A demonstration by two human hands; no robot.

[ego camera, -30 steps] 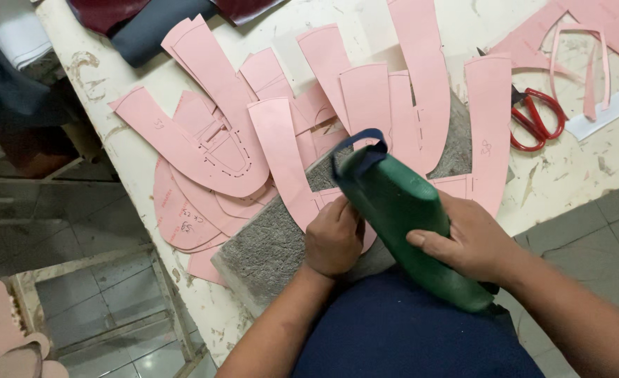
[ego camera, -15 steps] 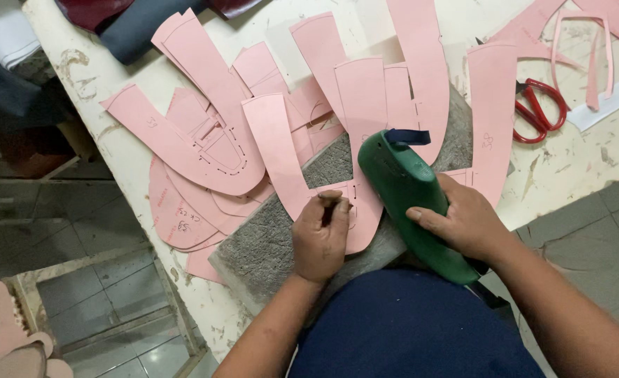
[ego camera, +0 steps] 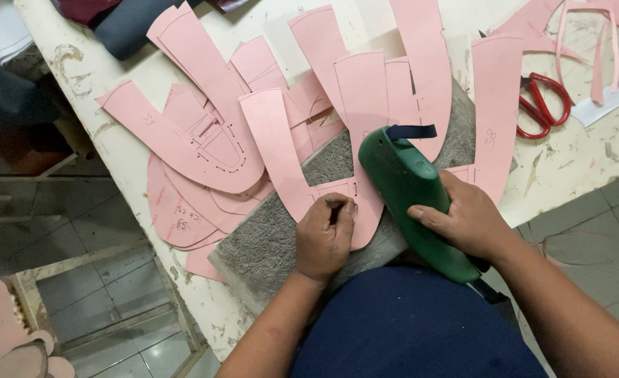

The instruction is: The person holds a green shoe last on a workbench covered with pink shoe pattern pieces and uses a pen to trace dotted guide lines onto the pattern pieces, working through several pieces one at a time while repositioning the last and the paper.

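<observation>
Right hand (ego camera: 474,220) gripping green shoe last (ego camera: 411,192), lengthwise up-left

Your left hand (ego camera: 325,238) is hemmed in on its right by the green shoe last (ego camera: 414,199), which your right hand (ego camera: 467,220) holds tilted over the grey pad (ego camera: 267,241). Far of both hands, overlapping pink pattern pieces (ego camera: 204,140) cover the table (ego camera: 568,168), leaving no bare path that way. The far right holds red scissors (ego camera: 544,105), with open tabletop just near of them.
</observation>
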